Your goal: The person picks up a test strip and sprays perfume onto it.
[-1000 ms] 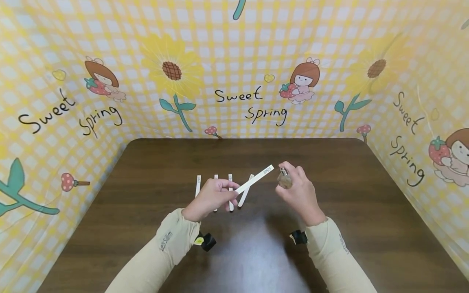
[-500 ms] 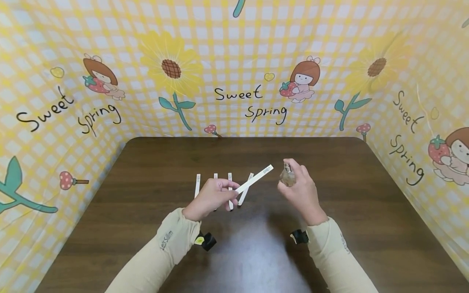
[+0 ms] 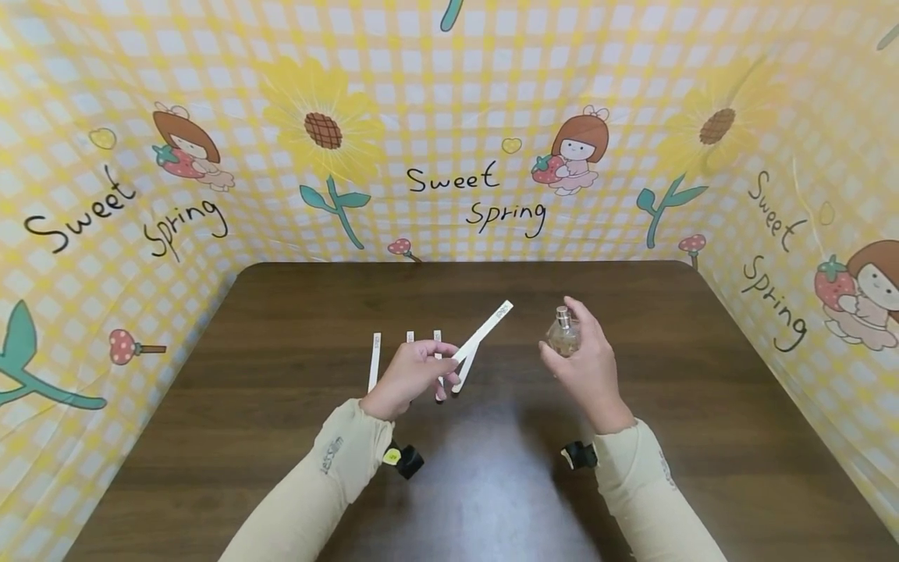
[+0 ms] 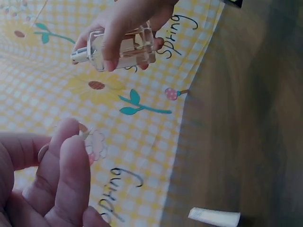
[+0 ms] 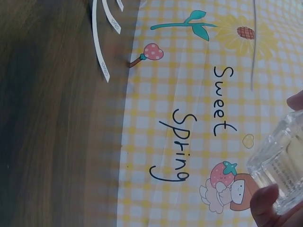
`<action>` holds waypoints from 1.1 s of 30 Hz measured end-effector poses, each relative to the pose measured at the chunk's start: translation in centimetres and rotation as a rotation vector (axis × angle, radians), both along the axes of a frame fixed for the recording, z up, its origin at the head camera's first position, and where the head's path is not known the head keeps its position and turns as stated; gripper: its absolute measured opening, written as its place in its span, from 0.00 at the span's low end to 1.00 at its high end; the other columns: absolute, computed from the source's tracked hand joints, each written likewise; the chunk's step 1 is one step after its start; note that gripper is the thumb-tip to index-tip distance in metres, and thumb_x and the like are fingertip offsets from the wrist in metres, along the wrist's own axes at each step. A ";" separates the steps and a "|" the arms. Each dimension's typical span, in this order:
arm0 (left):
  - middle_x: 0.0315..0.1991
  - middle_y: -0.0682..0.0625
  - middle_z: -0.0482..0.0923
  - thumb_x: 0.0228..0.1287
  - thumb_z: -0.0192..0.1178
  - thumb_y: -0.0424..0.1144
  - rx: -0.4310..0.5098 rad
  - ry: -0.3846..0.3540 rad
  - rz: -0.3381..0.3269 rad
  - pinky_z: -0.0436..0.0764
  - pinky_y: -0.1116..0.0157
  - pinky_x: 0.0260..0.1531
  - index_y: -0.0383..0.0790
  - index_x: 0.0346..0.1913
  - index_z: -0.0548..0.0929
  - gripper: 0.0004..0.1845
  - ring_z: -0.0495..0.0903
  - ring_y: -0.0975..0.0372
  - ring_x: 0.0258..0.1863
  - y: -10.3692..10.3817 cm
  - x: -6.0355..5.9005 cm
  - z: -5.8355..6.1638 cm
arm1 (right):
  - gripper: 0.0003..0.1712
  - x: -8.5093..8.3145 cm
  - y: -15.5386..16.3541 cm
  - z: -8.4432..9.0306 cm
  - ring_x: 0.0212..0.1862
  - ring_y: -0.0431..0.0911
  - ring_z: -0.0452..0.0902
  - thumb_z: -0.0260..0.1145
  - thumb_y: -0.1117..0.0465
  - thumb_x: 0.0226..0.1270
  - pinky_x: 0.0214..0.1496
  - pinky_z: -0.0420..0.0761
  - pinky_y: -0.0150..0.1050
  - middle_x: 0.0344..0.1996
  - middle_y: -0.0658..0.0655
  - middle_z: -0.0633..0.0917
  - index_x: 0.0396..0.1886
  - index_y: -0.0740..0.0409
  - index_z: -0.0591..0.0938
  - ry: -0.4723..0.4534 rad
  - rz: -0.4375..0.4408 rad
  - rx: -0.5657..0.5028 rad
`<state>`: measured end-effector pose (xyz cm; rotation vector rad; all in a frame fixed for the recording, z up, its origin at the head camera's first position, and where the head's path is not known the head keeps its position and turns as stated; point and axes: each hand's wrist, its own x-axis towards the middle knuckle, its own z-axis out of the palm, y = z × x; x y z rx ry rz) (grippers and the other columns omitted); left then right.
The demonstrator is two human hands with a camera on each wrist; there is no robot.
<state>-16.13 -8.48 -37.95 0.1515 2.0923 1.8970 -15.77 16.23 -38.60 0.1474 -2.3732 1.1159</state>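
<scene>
Between thumb and fingers, my left hand [image 3: 413, 373] pinches a white paper scent strip [image 3: 492, 320], which slants up to the right with printing near its far end. In the right wrist view that strip [image 5: 254, 47] appears edge-on as a thin line. My right hand [image 3: 588, 371] grips a clear glass perfume bottle [image 3: 563, 337] upright, to the right of the strip and apart from it. The bottle's silver spray top [image 4: 79, 56] is uncovered, with the index finger beside it. Several more scent strips lie under and beside my left hand, among them the leftmost strip [image 3: 375, 361].
A dark wooden table [image 3: 667, 484] lies below both hands. Yellow checked cloth [image 3: 449, 226] with flowers and lettering surrounds its back and sides. One loose strip [image 3: 467, 368] lies at a slant under the held one. Each wrist wears a small black camera [image 3: 409, 462].
My right hand has drawn the perfume bottle away to the right, and its index finger has come off the spray top. The held strip now tilts more steeply, its tip farther up and left.
</scene>
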 end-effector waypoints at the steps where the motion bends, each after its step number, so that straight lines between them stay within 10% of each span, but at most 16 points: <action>1: 0.22 0.47 0.80 0.64 0.54 0.26 0.011 -0.013 0.012 0.75 0.70 0.17 0.21 0.50 0.76 0.13 0.74 0.65 0.13 0.2 -0.1 -0.2 | 0.42 0.0 0.1 0.0 0.37 0.59 0.77 0.74 0.65 0.47 0.35 0.78 0.54 0.45 0.67 0.79 0.65 0.58 0.68 -0.013 -0.006 -0.020; 19: 0.30 0.42 0.85 0.69 0.54 0.34 0.016 -0.103 0.062 0.66 0.72 0.18 0.29 0.42 0.74 0.08 0.73 0.67 0.10 3.2 -0.8 -2.0 | 0.38 -0.1 1.8 0.1 0.36 0.59 0.79 0.75 0.63 0.50 0.33 0.81 0.39 0.38 0.70 0.79 0.56 0.70 0.65 -0.118 -0.071 -0.118; 33: 0.16 0.54 0.68 0.67 0.57 0.35 0.015 -0.151 0.096 0.62 0.74 0.12 0.31 0.34 0.77 0.08 0.62 0.68 0.10 5.9 -1.5 -4.1 | 0.32 -0.2 2.8 -0.8 0.32 0.59 0.78 0.73 0.65 0.50 0.28 0.73 0.25 0.34 0.70 0.79 0.51 0.71 0.67 0.014 -0.062 -0.064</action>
